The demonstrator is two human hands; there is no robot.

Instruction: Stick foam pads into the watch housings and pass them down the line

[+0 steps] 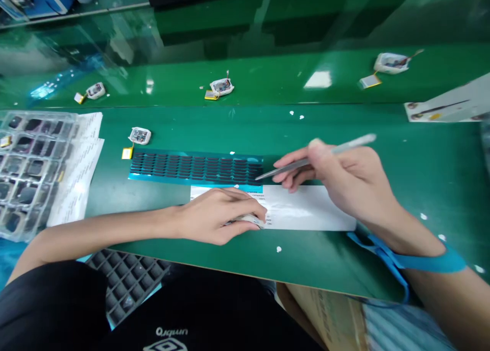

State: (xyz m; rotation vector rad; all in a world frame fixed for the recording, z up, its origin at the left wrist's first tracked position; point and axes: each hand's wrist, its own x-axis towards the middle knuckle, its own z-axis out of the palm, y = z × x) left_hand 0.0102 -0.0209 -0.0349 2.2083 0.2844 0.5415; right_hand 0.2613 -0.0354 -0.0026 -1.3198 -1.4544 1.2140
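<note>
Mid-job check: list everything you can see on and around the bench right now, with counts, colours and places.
Pad sheet: 1, blue backing with rows of dark pads, bench centre.
Tweezers: 1, silver, in right hand, tip at the sheet's right end.
White sheet: 1, white, below the pad sheet.
Small part: 1, whitish, under the left fingers; details unclear.
Small assemblies: 4, white casing with yellowish tab, one beside the sheet, three on the far belt.
Clear tray: 1, transparent with dark parts, far left.
Printed papers: several, white, beside the tray.
Dark grid tray: 1, below the bench edge.
Wrist strap: 1, blue, right wrist.
Left hand: on the white sheet.
Right hand: grips tweezers.
</note>
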